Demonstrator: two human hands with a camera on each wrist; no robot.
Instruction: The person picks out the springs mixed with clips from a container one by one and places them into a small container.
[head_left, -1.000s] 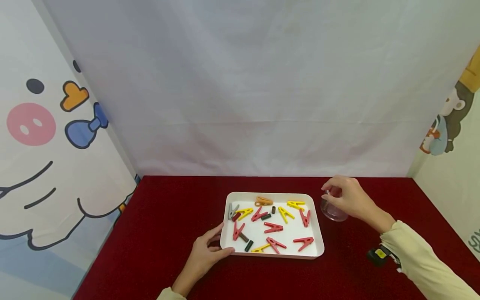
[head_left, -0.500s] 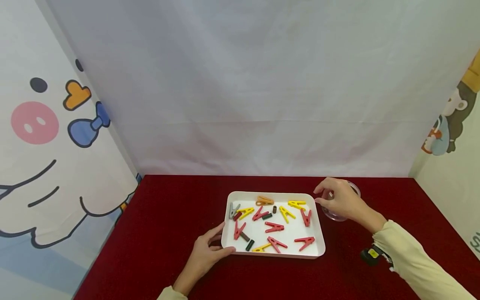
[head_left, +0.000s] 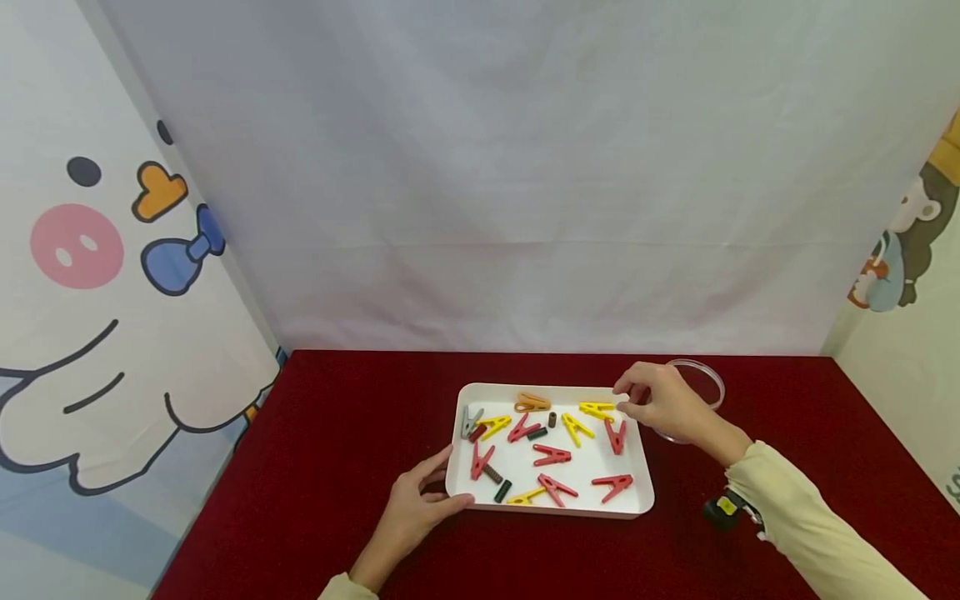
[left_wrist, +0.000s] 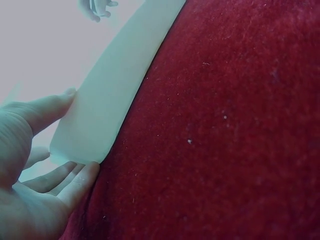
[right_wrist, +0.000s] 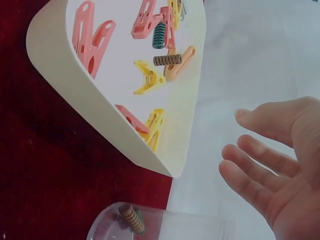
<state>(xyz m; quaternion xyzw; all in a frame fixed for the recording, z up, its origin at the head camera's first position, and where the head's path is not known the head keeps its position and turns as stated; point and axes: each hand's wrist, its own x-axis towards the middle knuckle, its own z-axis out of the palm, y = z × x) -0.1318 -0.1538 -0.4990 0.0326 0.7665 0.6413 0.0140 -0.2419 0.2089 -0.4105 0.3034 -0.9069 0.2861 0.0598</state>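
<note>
My left hand (head_left: 414,504) steadies the near left corner of a white tray (head_left: 555,510), its thumb on the front wall and its fingers along the short side. My right hand (head_left: 669,406) hovers at the tray's far right corner; in the right wrist view its thumb and fingers are apart, holding nothing. In the tray lie red clothespins (head_left: 552,455), yellow clothespins (head_left: 576,428), an orange clothespin (head_left: 532,402), a grey clothespin (head_left: 470,421) and small coil springs (head_left: 503,491). Behind the right hand stands a clear cup (head_left: 708,375); the right wrist view shows springs (right_wrist: 131,218) inside it.
A dark red cloth (head_left: 360,417) covers the table. A white curtain (head_left: 525,208) hangs along its back edge. Cartoon-printed panels (head_left: 82,250) stand to the left and right.
My right hand has moved left from over the clear cup to the tray's far right corner, uncovering more of the cup's rim. The left hand has stayed at the tray's near left corner.
</note>
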